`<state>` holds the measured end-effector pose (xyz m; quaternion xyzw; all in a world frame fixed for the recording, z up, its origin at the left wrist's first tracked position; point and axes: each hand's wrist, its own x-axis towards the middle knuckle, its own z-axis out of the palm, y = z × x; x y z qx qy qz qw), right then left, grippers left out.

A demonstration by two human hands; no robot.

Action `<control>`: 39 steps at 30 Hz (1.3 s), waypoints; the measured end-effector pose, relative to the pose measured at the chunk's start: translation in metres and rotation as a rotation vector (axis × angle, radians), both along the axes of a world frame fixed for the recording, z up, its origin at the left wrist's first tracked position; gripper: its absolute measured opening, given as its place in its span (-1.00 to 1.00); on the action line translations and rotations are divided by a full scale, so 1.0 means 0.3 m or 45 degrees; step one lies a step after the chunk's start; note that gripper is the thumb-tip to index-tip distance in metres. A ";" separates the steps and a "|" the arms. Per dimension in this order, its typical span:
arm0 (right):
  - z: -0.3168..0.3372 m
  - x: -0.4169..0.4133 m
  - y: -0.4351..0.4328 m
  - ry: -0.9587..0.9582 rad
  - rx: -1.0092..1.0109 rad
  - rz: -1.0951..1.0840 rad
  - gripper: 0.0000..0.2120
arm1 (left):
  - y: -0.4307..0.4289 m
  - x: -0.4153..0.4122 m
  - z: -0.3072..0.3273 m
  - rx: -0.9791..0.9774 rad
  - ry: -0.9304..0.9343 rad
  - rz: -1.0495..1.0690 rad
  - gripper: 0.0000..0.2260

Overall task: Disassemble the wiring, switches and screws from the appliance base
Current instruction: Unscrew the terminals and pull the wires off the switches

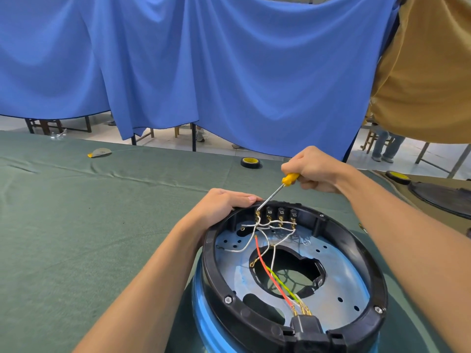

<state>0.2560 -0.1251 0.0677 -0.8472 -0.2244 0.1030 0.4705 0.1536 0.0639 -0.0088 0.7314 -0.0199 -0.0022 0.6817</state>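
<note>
Prying at the leftmost terminal of a row of four black switches (276, 215) at 12 o'clock on the round black-rimmed appliance base (293, 281), which sits upside down on the green cloth-covered table (76, 212) at lower centre of view. Right hand (316, 171) clenched around the yellow-handled screwdriver (274, 193), metal tip touching the brass connector at about 11 o'clock on the rim. Left hand (224, 205) clamped over the rim at 10-11 o'clock, steadying it.

Thin white wires (260, 233) run from the switches toward the centre; a red wire (270, 273) and a green-yellow wire (283, 281) run down to the black plug socket (305, 324) at 6 o'clock. Hex-head screws (227, 299) on the rim at 7 and 5 o'clock still in.

Handling guess: base looks rigid and fairly heavy, stable; grip the plastic rim, not the blue sheet-metal plate (229, 263), whose edges may be sharp. Wires soft, thin, easy to tear, so pull at the brass connectors, not the insulation. Screwdriver tip could slip off the small terminal.

Black tape roll (251, 162) lies well apart at 12 o'clock.
</note>
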 end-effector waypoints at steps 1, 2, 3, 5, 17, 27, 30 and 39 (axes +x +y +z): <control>0.000 -0.009 -0.005 -0.044 0.024 -0.015 -0.55 | 0.000 0.000 0.000 0.003 0.000 0.004 -0.83; -0.001 -0.022 -0.011 -0.112 0.051 -0.034 -0.58 | 0.001 0.001 0.001 0.008 0.000 0.012 -0.83; -0.003 -0.039 -0.019 -0.212 0.065 -0.061 -0.61 | 0.002 0.002 0.001 0.015 -0.002 0.018 -0.83; -0.014 -0.086 -0.043 -0.500 0.032 -0.148 -0.65 | 0.001 0.000 0.000 0.013 -0.001 0.022 -0.83; 0.031 -0.276 -0.014 -1.318 -0.287 0.002 -0.66 | -0.005 -0.008 0.002 -0.072 0.021 0.004 -0.83; 0.046 -0.040 0.021 -0.200 -0.174 -0.052 -0.62 | -0.012 -0.016 0.018 -0.031 0.031 0.050 -0.84; 0.033 -0.056 0.010 -0.311 -0.088 -0.100 -0.60 | -0.013 -0.021 0.021 -0.012 0.016 0.056 -0.84; -0.055 -0.220 -0.070 -0.990 0.056 -0.266 -0.60 | -0.013 -0.024 0.018 -0.015 0.024 0.031 -0.83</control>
